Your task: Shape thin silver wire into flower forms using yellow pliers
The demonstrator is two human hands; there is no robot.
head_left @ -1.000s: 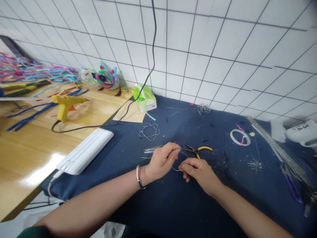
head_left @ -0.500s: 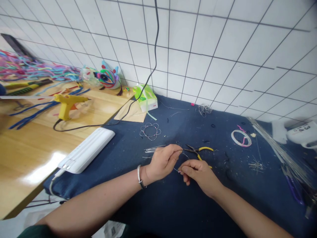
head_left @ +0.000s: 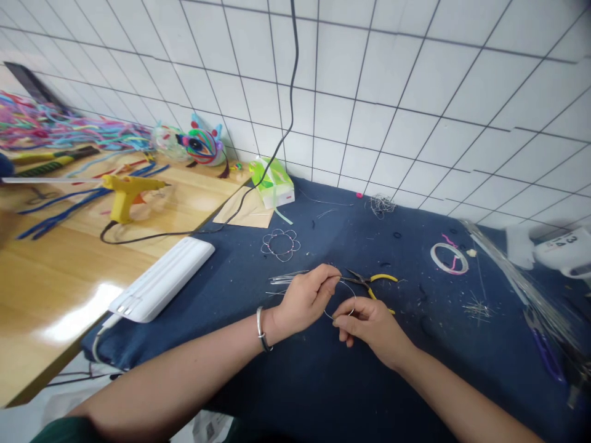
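Observation:
Between my two hands is a thin wire [head_left: 355,294] bent into a ring. My left hand [head_left: 308,296] pinches it at the top, fingertips pressed together. Lower on the ring, my right hand [head_left: 369,323] grips the wire between thumb and fingers. Just behind my hands lie pliers [head_left: 381,278] with yellow handles, jaws apart. Several straight cut wires [head_left: 284,279] rest left of my left hand. Beyond them, a flower-shaped wire piece [head_left: 281,245] lies flat on the dark blue cloth [head_left: 323,375].
To the left are a white power bank [head_left: 161,280] and a yellow glue gun [head_left: 124,195] with a black cord. A tissue pack [head_left: 272,181] stands near the tiled wall. On the right lie a tape roll [head_left: 434,258], long wires [head_left: 512,264] and purple-handled pliers [head_left: 545,351].
My right hand's fingers have shifted slightly on the wire, and its curve shows more clearly as a ring. My left hand has barely moved.

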